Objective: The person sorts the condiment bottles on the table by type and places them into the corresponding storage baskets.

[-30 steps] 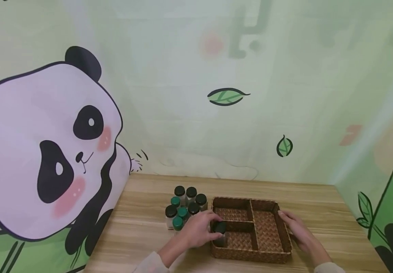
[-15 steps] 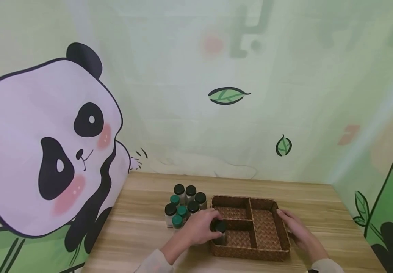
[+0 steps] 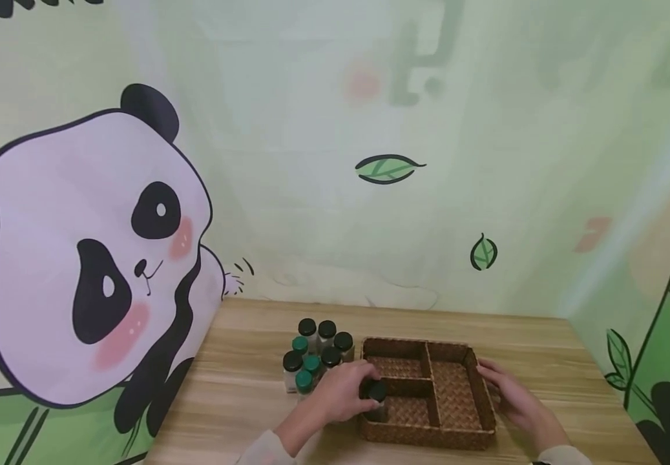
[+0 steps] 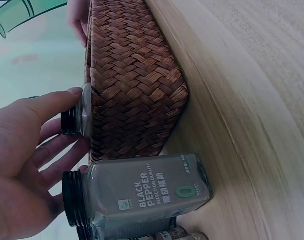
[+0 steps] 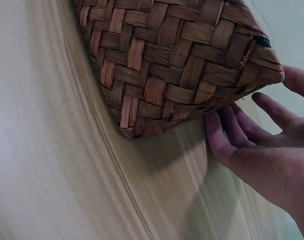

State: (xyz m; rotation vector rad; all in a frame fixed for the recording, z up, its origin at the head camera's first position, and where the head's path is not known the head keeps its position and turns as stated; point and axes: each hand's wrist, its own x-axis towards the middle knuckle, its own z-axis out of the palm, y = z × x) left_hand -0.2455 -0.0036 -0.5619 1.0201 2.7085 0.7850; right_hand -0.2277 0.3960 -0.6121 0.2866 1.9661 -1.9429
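Observation:
My left hand (image 3: 343, 391) holds a black-lidded spice jar (image 3: 377, 395) between thumb and fingers. That jar stands inside the front left compartment of a brown woven basket (image 3: 428, 436), against its left wall. In the left wrist view, the thumb lies on the jar's neck (image 4: 85, 112) and the fingers are behind it. The basket wall hides the jar's lower part. My right hand (image 3: 515, 403) touches the basket's right side, its fingers loosely bent along the outer wall in the right wrist view.
Left of the basket stand several spice jars with black lids (image 3: 292, 361) and green lids (image 3: 304, 381). A jar labelled black pepper (image 4: 146, 190) is close to the basket wall. All rest on a wooden table (image 3: 236, 413), before a panda-printed backdrop (image 3: 288, 161).
The hands, jar and basket keep nearly the same places. Only the head camera's view shifts slightly.

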